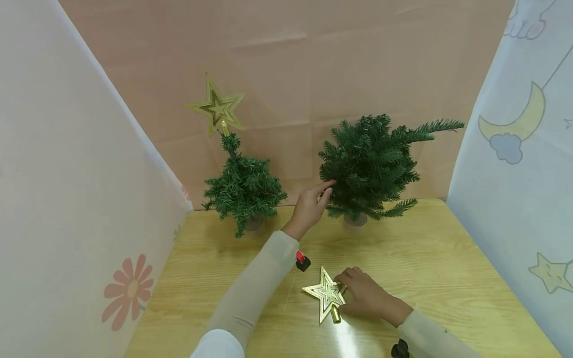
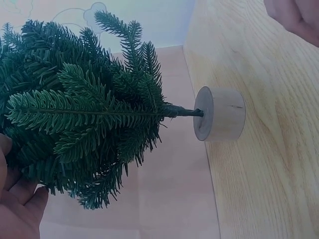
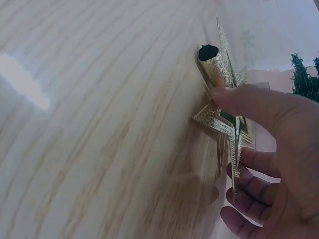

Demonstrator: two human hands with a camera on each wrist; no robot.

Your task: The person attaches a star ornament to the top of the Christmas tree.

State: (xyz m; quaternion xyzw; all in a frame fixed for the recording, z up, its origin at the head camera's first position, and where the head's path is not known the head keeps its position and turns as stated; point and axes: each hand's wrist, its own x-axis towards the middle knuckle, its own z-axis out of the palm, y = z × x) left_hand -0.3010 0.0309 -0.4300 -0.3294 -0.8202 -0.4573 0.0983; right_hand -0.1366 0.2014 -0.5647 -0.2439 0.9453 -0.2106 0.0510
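Observation:
At the back right stands an artificial Christmas tree (image 1: pixel 369 164), dark green, on a round wooden base (image 2: pixel 224 114). My left hand (image 1: pixel 311 206) is at its left side, thumb and fingertips (image 2: pixel 25 191) pinching the outer foliage; some fingertips are hidden among the needles. Nearer the front, my right hand (image 1: pixel 364 296) holds a gold star tree topper (image 1: pixel 328 293) by its right side, just over the table. My right thumb (image 3: pixel 239 99) presses beside the topper's hollow socket (image 3: pixel 212 64), and the other fingers (image 3: pixel 249 199) curl behind the star.
A smaller green Christmas tree (image 1: pixel 243 189) stands at the back left, with another gold star (image 1: pixel 217 107) on its tip, tilted. Behind the wooden table (image 1: pixel 416 268) hangs a pinkish-brown cloth. Pale printed panels (image 1: pixel 506 199) flank both sides.

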